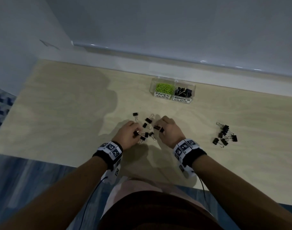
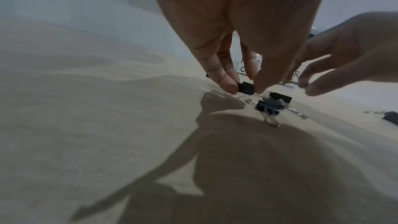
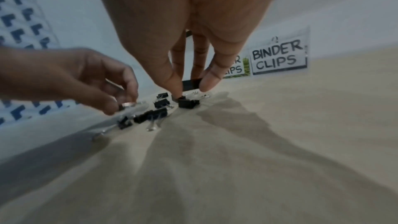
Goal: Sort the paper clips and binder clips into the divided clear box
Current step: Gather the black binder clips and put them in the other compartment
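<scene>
The divided clear box (image 1: pixel 193 87) stands at the back of the table; green paper clips (image 1: pixel 164 87) fill its left cell and black binder clips (image 1: pixel 183 92) its right cell. Several loose black binder clips (image 1: pixel 148 121) lie between my hands. My left hand (image 1: pixel 127 135) pinches a black binder clip (image 2: pixel 245 87) between thumb and finger at the table surface. My right hand (image 1: pixel 167 130) pinches another black binder clip (image 3: pixel 191 83) just above the table, with one more clip (image 3: pixel 187 103) lying under it.
A second heap of black binder clips (image 1: pixel 224 135) lies at the right of the light wooden table (image 1: pixel 67 113). A wall ledge (image 1: pixel 175 60) runs behind the box. The table's near edge is close to my body.
</scene>
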Available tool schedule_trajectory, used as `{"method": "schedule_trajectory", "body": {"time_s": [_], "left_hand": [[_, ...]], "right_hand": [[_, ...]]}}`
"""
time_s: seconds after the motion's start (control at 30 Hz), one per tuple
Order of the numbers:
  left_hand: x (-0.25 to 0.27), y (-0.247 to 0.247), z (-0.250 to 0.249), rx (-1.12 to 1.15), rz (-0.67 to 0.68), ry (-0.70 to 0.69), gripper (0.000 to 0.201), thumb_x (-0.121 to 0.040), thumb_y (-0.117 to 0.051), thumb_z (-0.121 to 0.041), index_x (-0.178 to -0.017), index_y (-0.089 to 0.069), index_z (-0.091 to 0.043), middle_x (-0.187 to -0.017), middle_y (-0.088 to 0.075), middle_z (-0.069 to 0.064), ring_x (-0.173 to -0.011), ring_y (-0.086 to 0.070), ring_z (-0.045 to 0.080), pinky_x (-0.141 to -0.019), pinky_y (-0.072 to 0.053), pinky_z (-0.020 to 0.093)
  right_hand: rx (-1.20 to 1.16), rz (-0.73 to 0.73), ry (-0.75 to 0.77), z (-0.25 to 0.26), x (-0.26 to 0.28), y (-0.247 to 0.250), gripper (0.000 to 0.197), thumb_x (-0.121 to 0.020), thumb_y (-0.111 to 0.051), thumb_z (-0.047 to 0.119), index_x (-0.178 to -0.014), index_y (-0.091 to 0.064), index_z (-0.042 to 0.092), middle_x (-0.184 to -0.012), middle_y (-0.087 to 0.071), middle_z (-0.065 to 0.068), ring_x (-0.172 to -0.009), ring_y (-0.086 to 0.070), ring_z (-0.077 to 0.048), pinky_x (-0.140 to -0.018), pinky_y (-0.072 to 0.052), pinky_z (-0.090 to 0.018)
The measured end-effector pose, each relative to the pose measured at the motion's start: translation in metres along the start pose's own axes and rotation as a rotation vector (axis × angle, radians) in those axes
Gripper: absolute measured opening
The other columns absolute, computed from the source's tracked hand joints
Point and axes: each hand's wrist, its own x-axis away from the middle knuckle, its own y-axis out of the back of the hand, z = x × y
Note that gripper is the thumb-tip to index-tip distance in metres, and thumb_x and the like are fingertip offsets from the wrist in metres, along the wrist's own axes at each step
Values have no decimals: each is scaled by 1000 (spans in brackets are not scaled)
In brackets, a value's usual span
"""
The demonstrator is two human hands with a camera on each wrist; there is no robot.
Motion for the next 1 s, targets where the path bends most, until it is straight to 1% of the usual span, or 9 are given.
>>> {"method": "schedule_trajectory", "body": {"time_s": [0.07,0.17,0.3,0.47,0.6,0.67,0.77,0.9,1.0], "left_hand": [[5,-2,-5,40,-34,-14,20,-77,-62,-18,-97,-61,-14,-98,-56,7,-86,-57,23,-76,-48,31],[10,-9,-10,1,31,-43,33,-75,-55,-31,-100,-65,-12,-96,-56,12,-86,-57,26,-76,-48,31],[10,-21,-12,-63,114,-5,42,-73,-52,-35,-96,-67,-4,-93,-57,20,-83,-58,37,-75,-51,38],[2,-19,-22,-142,65,20,21,-80,-63,-20,-98,-63,-8,-102,-57,14,-95,-55,30,-82,-45,34],[-6,-15,-26,-145,45,2,8,-76,-58,-12,-84,-59,-10,-91,-58,10,-85,-54,26,-71,-41,30],[-10,-10,-29,-147,59,9,8,-74,-60,-13,-79,-55,-12,-85,-56,7,-79,-52,24,-66,-38,29],[-19,-3,-37,5,99,80,11,-71,-66,-12,-75,-56,-12,-78,-59,2,-73,-56,21,-66,-47,31],[-50,13,-70,208,115,54,12,-72,-69,-12,-76,-58,-13,-79,-65,7,-76,-62,24,-72,-53,38],[-96,26,-109,267,69,-28,11,-76,-69,-13,-80,-59,-14,-83,-66,4,-78,-63,21,-73,-54,32]], "right_hand": [[97,78,81,1,-8,3,45,-81,-51,-2,-123,-55,13,-123,-49,-11,-105,-44,-33,-87,-45,-44],[253,183,108,2,-12,6,42,-88,-46,4,-129,-49,11,-131,-44,-11,-110,-40,-34,-90,-38,-38],[277,157,62,-6,-10,7,33,-85,-48,3,-118,-51,5,-125,-46,-14,-106,-44,-34,-93,-36,-37],[193,80,-36,-18,-8,9,30,-86,-48,6,-115,-51,3,-120,-51,-17,-101,-53,-37,-79,-42,-38],[118,8,-60,-26,-1,11,18,-83,-51,8,-101,-54,4,-104,-57,-15,-89,-57,-35,-68,-36,-31],[5,-60,-117,-34,4,13,9,-79,-56,10,-88,-55,10,-93,-60,-12,-82,-57,-32,-65,-37,-29],[-329,-216,-297,-49,12,18,15,-71,-66,8,-74,-54,16,-77,-63,-5,-72,-61,-25,-62,-50,-32],[-811,-403,-475,-59,15,35,15,-75,-67,-4,-73,-58,8,-72,-60,0,-69,-64,-19,-58,-59,-35],[-1048,-501,-492,-61,1,63,22,-78,-64,-9,-72,-56,10,-75,-59,-4,-66,-63,-18,-61,-59,-34]]}}
